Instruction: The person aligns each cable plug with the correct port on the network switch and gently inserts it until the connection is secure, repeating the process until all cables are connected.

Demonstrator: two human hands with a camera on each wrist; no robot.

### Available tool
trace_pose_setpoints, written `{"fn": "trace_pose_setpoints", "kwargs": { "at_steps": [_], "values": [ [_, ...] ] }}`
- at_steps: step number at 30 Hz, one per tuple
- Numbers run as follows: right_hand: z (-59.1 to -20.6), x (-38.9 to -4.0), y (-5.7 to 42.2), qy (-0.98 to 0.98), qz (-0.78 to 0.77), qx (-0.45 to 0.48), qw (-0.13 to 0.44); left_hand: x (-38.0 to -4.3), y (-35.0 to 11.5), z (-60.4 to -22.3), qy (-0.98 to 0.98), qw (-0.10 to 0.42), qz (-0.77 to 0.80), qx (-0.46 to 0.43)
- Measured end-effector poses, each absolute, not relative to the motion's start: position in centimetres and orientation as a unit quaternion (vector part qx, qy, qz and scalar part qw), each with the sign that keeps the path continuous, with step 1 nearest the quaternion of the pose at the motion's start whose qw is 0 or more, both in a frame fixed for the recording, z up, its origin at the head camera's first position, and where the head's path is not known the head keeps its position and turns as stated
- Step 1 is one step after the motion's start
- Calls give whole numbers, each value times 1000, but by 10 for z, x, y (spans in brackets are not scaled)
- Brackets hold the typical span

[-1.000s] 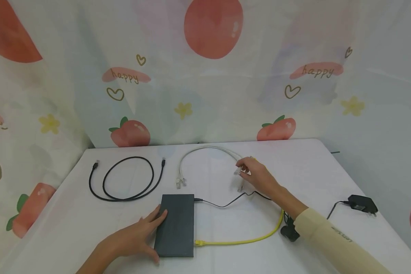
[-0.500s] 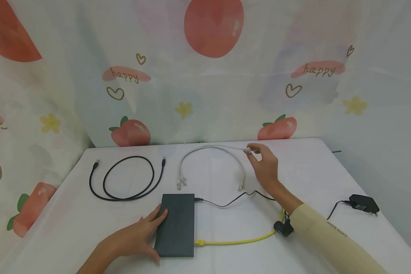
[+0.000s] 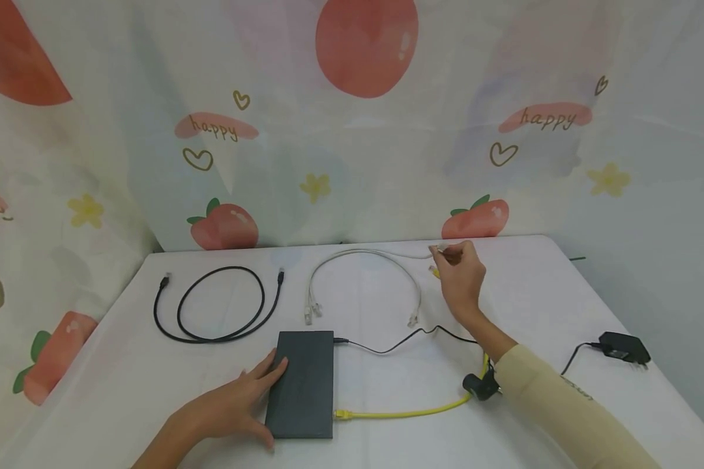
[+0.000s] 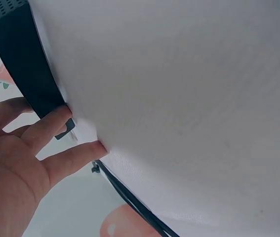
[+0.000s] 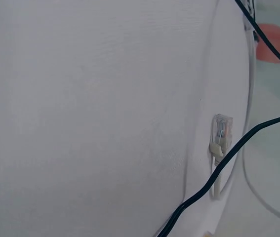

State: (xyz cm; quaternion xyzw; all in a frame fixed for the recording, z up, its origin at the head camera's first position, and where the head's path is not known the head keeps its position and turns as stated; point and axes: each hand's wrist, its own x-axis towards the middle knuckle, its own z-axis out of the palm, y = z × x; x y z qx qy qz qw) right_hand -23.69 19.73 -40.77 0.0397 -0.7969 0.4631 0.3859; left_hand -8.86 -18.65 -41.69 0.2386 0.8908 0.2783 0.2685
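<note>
My left hand (image 3: 229,407) rests against the left side of a flat dark box (image 3: 300,384), its fingers spread along the edge. In the left wrist view, straight fingers (image 4: 53,126) touch the side of the box (image 4: 28,64). At the back right, my right hand (image 3: 462,277) pinches the plug end of a white network cable (image 3: 407,255). A second white network cable (image 3: 407,277) curves beside it, its clear plug (image 3: 413,320) lying on the table; the right wrist view shows a clear plug (image 5: 222,131) too. The right fingertips partly hide the held plug.
A coiled black cable (image 3: 220,340) lies at left. Into the box's right side run a thin black cord (image 3: 381,353) and a yellow network cable (image 3: 405,415), whose other plug (image 3: 434,271) shows near the right hand. A power adapter (image 3: 624,348) sits at the right table edge.
My right hand has moved back and to the right with the white cable's end, drawing that cable apart from the other white one. The left hand and box have stayed put.
</note>
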Motion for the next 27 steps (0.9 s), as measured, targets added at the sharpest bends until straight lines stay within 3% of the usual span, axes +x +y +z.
{"fn": "trace_pose_setpoints", "kwargs": {
  "at_steps": [14,22,27],
  "values": [
    [-403,-238,211,-781,474,-43,404,-88,-186,-415,892,270,274,237],
    [-406,-228,187,-780,532,54,325,-88,-187,-416,893,268,273,236],
    [-406,-224,176,-774,570,69,268,-88,-186,-417,893,266,273,238]
  ]
}}
